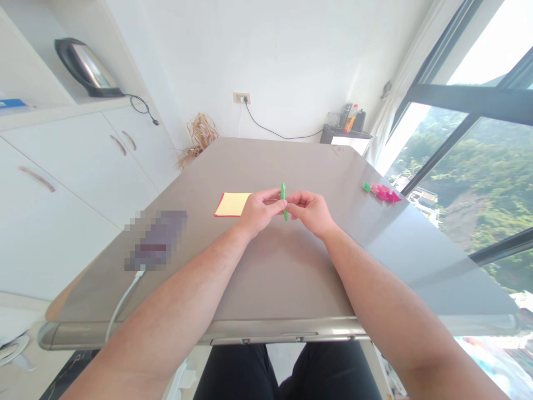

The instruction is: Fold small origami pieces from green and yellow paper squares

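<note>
Near the middle of the table, a narrow green folded paper (283, 191) stands nearly upright between my hands. My left hand (262, 210) pinches it from the left, thumb in front. The fingers of my right hand (308, 211) are closed on its right side, close to the lower end. Just behind and left of my left hand lies a yellow paper pad (234, 204) with a red edge, partly covered by that hand. Small folded paper shapes (383, 193), several pink and one green, sit in a row near the table's right edge.
On the left of the grey table (291, 278) lies a blurred-out device (160, 239) with a white cable (125, 300) running over the front edge. White cabinets with a kettle (89, 69) flank the left side; a window (466, 155) is at right. Dried stalks (200, 136) stand behind.
</note>
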`<state>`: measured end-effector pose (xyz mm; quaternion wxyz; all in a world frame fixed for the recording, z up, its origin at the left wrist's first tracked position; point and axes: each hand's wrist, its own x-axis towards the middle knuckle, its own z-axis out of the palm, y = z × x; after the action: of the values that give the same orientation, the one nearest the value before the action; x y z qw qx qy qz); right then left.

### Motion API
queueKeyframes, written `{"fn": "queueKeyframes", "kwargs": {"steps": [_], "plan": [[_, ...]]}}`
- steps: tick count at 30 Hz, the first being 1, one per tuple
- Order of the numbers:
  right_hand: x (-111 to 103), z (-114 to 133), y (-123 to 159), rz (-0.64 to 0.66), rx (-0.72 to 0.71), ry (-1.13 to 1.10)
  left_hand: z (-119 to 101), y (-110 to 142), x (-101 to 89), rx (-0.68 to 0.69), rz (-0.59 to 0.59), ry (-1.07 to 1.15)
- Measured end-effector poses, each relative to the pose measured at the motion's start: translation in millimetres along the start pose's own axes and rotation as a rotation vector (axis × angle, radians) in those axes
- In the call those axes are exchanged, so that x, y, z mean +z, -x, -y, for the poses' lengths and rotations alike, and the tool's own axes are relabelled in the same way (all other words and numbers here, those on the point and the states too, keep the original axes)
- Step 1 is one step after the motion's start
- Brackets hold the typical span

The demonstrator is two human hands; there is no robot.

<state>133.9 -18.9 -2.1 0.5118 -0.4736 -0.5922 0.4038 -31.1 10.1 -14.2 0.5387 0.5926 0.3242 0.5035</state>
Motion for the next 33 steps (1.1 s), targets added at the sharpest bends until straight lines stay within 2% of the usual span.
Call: {"fn": "queueKeyframes", "kwargs": {"steps": [11, 22, 28, 33], "plan": [[-3.5, 0.3, -0.3, 0.122, 0.063, -0.119, 1.2, 0.5, -1.8, 0.007, 0.095, 0.014], [-4.7, -1.4, -1.7, 0.145, 0.067, -0.127, -0.5, 0.9, 0.2, -0.016, 0.059, -0.025], [2.3, -5.7, 1.4, 0.076, -0.054, 0.066, 1.5, -0.1, 1.7, -0.018, -0.032, -0.110], [8.1, -4.2, 6.0, -0.114, -0.144, 0.306, 1.4, -1.3, 2.1, -0.025, -0.083, -0.141]]}}
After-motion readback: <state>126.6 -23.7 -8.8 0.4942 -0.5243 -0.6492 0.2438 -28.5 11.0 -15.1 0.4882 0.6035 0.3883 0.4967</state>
